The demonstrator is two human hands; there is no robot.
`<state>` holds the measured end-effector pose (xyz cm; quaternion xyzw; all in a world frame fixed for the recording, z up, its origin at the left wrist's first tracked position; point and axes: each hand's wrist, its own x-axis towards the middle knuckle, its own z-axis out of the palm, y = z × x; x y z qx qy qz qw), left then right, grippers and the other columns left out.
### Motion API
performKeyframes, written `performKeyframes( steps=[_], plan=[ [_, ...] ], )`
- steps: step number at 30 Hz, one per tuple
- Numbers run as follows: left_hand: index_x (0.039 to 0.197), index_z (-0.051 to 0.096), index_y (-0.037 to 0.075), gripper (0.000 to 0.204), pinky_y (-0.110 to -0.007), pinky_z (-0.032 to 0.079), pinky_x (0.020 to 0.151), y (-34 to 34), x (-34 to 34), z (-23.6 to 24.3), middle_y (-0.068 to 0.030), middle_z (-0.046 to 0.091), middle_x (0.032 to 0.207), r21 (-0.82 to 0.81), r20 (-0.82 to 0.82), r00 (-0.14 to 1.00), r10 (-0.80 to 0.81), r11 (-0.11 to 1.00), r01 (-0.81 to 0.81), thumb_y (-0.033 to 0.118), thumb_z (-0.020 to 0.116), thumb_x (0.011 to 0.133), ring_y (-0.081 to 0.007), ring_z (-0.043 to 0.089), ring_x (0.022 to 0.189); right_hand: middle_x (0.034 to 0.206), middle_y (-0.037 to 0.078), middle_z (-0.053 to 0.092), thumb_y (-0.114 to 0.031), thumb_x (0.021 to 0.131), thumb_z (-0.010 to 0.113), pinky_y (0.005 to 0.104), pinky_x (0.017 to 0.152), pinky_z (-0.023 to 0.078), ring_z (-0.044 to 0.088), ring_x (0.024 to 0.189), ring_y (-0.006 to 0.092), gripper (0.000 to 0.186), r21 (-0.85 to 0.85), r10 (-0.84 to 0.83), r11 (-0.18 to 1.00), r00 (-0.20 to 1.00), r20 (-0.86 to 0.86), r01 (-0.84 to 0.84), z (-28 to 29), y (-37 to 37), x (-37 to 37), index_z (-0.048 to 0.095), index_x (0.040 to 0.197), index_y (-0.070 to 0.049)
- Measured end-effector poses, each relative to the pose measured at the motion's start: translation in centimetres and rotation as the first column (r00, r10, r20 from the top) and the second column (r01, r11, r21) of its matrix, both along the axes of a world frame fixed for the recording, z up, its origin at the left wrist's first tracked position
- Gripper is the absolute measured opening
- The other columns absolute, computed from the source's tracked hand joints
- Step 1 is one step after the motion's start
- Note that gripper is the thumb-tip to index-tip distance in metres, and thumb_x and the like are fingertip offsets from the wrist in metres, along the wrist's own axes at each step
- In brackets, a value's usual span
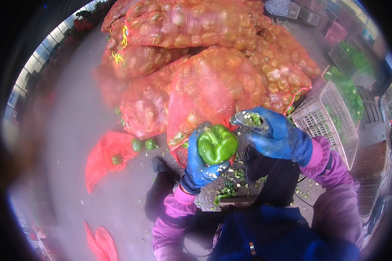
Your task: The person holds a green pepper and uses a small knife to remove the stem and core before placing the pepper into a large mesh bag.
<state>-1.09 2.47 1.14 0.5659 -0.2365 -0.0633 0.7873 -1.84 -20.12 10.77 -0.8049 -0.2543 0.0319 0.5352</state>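
Note:
My left hand [197,168], in a blue glove with pale bits stuck on it, holds a green bell pepper [220,147], stem upward. To its upper right, my right hand [275,137], also blue-gloved, is closed round a short metal tool [251,119] with chopped green and white bits in it; the tool is a little apart from the pepper. Behind both hands stands a large red mesh sack [213,82] of round produce. Green scraps [226,191] and pale bits lie on the ground between my legs.
More filled mesh sacks [183,21] are piled beyond. Plastic crates [348,143] with green contents line the right side. At left, small peppers [150,143] and an empty red sack [101,169] lie on the ground, another red sack [100,241] nearer.

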Motion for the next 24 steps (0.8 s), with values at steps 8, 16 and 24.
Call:
performKeyframes(
  steps=[8, 16, 24],
  plan=[
    [0.139, 0.029, -0.008, 0.099, -0.041, 0.039, 0.103, 2.8, -0.1, 1.7, -0.0233, 0.044, 0.133, 0.483, 0.436, 0.900, 0.029, 0.836, -0.261, 0.023, 0.085, 0.063, -0.0319, 0.049, 0.120, 0.083, 0.014, 0.064, -0.021, 0.085, 0.061, 0.0409, 0.064, 0.053, 0.064, 0.073, 0.0340, 0.029, -0.709, 0.230, 0.706, 0.947, 0.224, -0.003, 3.3, -2.0, 0.7, 0.060, 0.113, -0.010],
    [0.136, 0.032, -0.008, 0.091, -0.042, 0.043, 0.098, 2.3, -0.3, 0.4, -0.0246, 0.049, 0.127, 0.564, 0.466, 0.885, -0.017, 0.776, -0.282, 0.021, 0.081, 0.065, -0.0341, 0.053, 0.114, 0.089, 0.016, 0.067, -0.022, 0.094, 0.051, 0.0381, 0.070, 0.053, 0.065, 0.079, 0.0319, 0.024, -0.595, 0.182, 0.801, 0.973, 0.143, -0.063, 1.5, -1.2, 1.2, 0.068, 0.101, -0.005],
    [0.138, 0.033, 0.002, 0.085, -0.038, 0.043, 0.097, 1.5, -1.9, -1.5, -0.0130, 0.050, 0.124, 0.274, 0.021, 0.965, -0.261, 0.930, 0.246, 0.012, 0.081, 0.069, -0.0237, 0.053, 0.111, 0.079, 0.016, 0.063, -0.027, 0.092, 0.054, 0.0421, 0.059, 0.051, 0.063, 0.066, 0.0327, 0.016, -0.789, 0.331, 0.599, 0.940, 0.086, -0.139, -1.6, -1.8, 1.3, 0.064, 0.102, -0.018]
  ],
)
